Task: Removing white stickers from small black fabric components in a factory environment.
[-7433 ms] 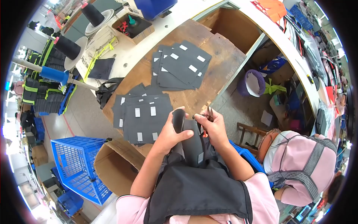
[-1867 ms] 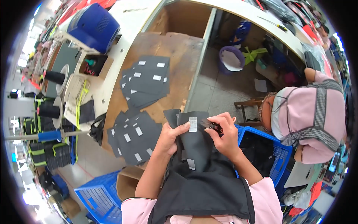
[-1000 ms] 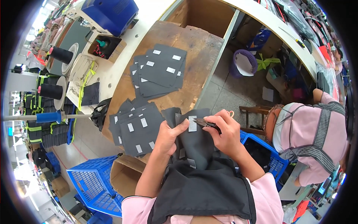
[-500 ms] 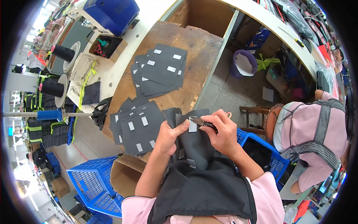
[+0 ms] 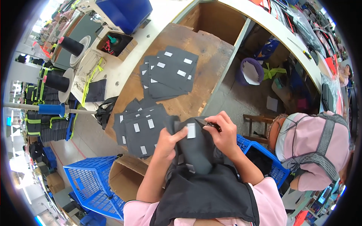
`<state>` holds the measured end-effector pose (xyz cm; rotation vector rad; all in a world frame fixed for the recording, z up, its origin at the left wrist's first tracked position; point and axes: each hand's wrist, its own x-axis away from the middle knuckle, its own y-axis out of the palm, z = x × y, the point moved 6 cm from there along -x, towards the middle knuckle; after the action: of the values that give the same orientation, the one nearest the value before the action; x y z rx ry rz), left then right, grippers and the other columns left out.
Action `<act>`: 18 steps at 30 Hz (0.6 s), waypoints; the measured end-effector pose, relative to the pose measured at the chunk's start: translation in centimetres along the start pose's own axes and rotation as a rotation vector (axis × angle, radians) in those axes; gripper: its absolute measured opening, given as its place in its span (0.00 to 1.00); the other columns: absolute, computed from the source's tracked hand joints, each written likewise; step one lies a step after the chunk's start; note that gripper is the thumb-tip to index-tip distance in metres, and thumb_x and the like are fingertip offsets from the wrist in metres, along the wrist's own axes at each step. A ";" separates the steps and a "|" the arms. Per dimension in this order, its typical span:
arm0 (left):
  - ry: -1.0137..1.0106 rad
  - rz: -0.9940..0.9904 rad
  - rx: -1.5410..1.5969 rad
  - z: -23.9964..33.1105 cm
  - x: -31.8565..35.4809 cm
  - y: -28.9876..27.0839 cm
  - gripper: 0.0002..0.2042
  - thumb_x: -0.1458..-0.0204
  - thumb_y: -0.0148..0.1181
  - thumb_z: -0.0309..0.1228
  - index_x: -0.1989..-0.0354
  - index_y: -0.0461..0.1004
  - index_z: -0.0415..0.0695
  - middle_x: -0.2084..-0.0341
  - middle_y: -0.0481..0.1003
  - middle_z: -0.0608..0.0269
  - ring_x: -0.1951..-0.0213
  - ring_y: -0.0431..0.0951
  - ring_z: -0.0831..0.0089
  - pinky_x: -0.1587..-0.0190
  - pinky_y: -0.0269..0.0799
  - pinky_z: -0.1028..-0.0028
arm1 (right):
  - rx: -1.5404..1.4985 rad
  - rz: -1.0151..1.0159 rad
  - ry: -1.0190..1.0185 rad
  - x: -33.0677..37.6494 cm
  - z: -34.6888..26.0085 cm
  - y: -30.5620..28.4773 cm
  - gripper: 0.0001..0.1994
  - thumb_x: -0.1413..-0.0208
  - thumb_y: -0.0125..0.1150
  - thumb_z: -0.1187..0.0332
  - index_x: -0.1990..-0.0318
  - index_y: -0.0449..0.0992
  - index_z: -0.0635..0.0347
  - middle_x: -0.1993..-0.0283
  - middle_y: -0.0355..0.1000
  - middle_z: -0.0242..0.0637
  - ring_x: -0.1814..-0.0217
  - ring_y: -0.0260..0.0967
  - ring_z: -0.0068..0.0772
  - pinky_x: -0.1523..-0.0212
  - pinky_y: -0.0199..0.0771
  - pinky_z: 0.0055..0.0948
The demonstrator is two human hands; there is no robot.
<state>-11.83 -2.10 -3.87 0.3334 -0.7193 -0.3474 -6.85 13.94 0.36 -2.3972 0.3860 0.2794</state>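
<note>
Head view: worn wooden table (image 5: 196,49); blue crate (image 5: 88,184) on grey floor (image 5: 241,98).

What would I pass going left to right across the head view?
Black thread cones → blue crate → left hand → right hand → person in pink.

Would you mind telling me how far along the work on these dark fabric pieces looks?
Two stacks of dark labelled pieces, the far stack and the near stack, lie on the wooden table. The left hand holds one piece while the right hand works a small tool at it. How many remain is unclear.
</note>
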 end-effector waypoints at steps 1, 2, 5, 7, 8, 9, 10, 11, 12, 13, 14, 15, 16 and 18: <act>0.042 0.100 -0.023 0.6 0.1 -1.6 0.13 0.59 0.65 0.26 0.65 0.72 0.36 0.70 0.74 0.61 0.68 0.74 0.73 0.60 0.69 0.74 | -0.158 0.046 0.129 0.0 2.0 0.6 0.10 0.61 0.62 0.80 0.68 0.72 0.64 0.71 0.63 0.35 0.75 0.64 0.26 0.71 0.65 0.22; 0.084 0.202 -0.044 1.3 0.2 -3.4 0.13 0.59 0.65 0.26 0.65 0.72 0.35 0.70 0.74 0.61 0.68 0.74 0.73 0.59 0.69 0.73 | -0.317 0.091 0.257 0.0 3.8 1.1 0.09 0.60 0.61 0.81 0.68 0.71 0.65 0.70 0.63 0.35 0.74 0.64 0.24 0.69 0.66 0.21; 0.272 0.366 -0.198 3.4 0.4 -10.9 0.23 0.62 0.66 0.25 0.55 0.66 0.37 0.60 0.71 0.58 0.59 0.72 0.68 0.55 0.67 0.69 | -0.225 0.025 0.391 -1.8 8.5 3.7 0.14 0.60 0.63 0.74 0.63 0.70 0.61 0.67 0.65 0.38 0.68 0.67 0.35 0.68 0.67 0.29; 0.380 0.434 -0.303 2.3 -0.5 -15.2 0.30 0.63 0.67 0.25 0.48 0.62 0.38 0.53 0.68 0.54 0.53 0.70 0.64 0.51 0.65 0.66 | -0.122 -0.056 0.441 -3.7 10.4 6.0 0.15 0.59 0.63 0.72 0.61 0.69 0.60 0.66 0.66 0.39 0.67 0.68 0.37 0.67 0.68 0.31; 0.337 0.772 -0.784 1.9 -0.2 -17.4 0.35 0.64 0.67 0.26 0.44 0.56 0.41 0.47 0.60 0.53 0.47 0.63 0.61 0.48 0.60 0.63 | -0.057 -0.083 0.363 -4.8 10.8 7.6 0.17 0.59 0.63 0.71 0.59 0.68 0.58 0.64 0.66 0.39 0.66 0.69 0.40 0.66 0.68 0.34; 0.267 1.095 -1.272 2.7 0.6 -18.3 0.41 0.64 0.67 0.26 0.39 0.50 0.44 0.41 0.52 0.51 0.42 0.57 0.57 0.44 0.55 0.60 | 0.009 -0.102 0.287 -6.0 10.9 8.8 0.19 0.59 0.63 0.70 0.57 0.67 0.56 0.61 0.66 0.40 0.66 0.70 0.43 0.65 0.69 0.37; 0.273 1.098 -1.269 2.6 0.7 -18.2 0.41 0.64 0.67 0.26 0.39 0.50 0.44 0.41 0.52 0.51 0.42 0.57 0.57 0.44 0.55 0.60 | 0.008 -0.099 0.281 -7.2 10.9 9.9 0.19 0.59 0.63 0.70 0.57 0.67 0.56 0.61 0.66 0.40 0.66 0.70 0.43 0.65 0.69 0.37; 0.337 1.133 -1.352 2.7 0.9 -17.2 0.42 0.64 0.66 0.26 0.38 0.47 0.45 0.39 0.47 0.51 0.40 0.52 0.55 0.42 0.51 0.60 | 0.126 -0.154 0.209 -8.5 10.3 11.2 0.20 0.59 0.62 0.69 0.55 0.66 0.55 0.59 0.65 0.41 0.66 0.70 0.45 0.65 0.70 0.40; 0.394 1.175 -1.432 2.8 1.2 -16.2 0.44 0.64 0.66 0.26 0.37 0.45 0.46 0.38 0.42 0.51 0.38 0.47 0.53 0.40 0.47 0.59 | 0.240 -0.216 0.133 -9.4 10.0 12.8 0.21 0.58 0.62 0.69 0.54 0.65 0.55 0.56 0.64 0.42 0.65 0.70 0.48 0.65 0.70 0.43; 0.511 1.169 -1.405 3.4 1.5 -14.9 0.40 0.61 0.63 0.24 0.38 0.47 0.45 0.40 0.47 0.51 0.38 0.47 0.54 0.40 0.46 0.61 | 0.284 -0.217 0.044 -10.2 10.1 14.1 0.20 0.58 0.61 0.68 0.56 0.64 0.56 0.56 0.62 0.43 0.68 0.70 0.49 0.69 0.71 0.45; 0.513 1.177 -1.396 3.3 1.1 -14.9 0.40 0.61 0.63 0.24 0.38 0.47 0.45 0.40 0.47 0.51 0.38 0.47 0.54 0.40 0.46 0.61 | 0.285 -0.218 0.033 -10.6 10.7 15.0 0.20 0.58 0.61 0.68 0.56 0.64 0.56 0.56 0.62 0.43 0.68 0.70 0.49 0.69 0.71 0.45; 0.636 1.046 -1.215 2.9 0.5 -15.1 0.39 0.61 0.62 0.23 0.38 0.48 0.44 0.40 0.48 0.51 0.39 0.49 0.55 0.40 0.48 0.62 | 0.338 -0.297 -0.009 -11.1 10.9 16.4 0.20 0.59 0.61 0.69 0.57 0.64 0.56 0.57 0.62 0.42 0.68 0.70 0.49 0.69 0.71 0.44; 0.751 0.902 -1.031 3.2 -0.1 -14.4 0.37 0.60 0.62 0.23 0.39 0.49 0.43 0.41 0.50 0.51 0.39 0.51 0.56 0.41 0.50 0.63 | 0.398 -0.373 -0.047 -11.4 11.5 17.7 0.19 0.60 0.61 0.69 0.58 0.64 0.56 0.57 0.61 0.40 0.68 0.70 0.49 0.69 0.72 0.42; 0.653 0.659 -0.615 2.9 -2.2 -13.2 0.28 0.55 0.58 0.21 0.43 0.56 0.39 0.49 0.61 0.54 0.49 0.66 0.64 0.50 0.64 0.69 | 0.417 -0.389 -0.145 -12.0 12.6 18.7 0.14 0.59 0.60 0.70 0.62 0.66 0.55 0.61 0.63 0.37 0.70 0.70 0.47 0.71 0.71 0.41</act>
<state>-17.90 -13.46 -8.55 -0.3721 -0.0320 0.1803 -25.71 11.19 -16.56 -1.9728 -0.0871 0.1721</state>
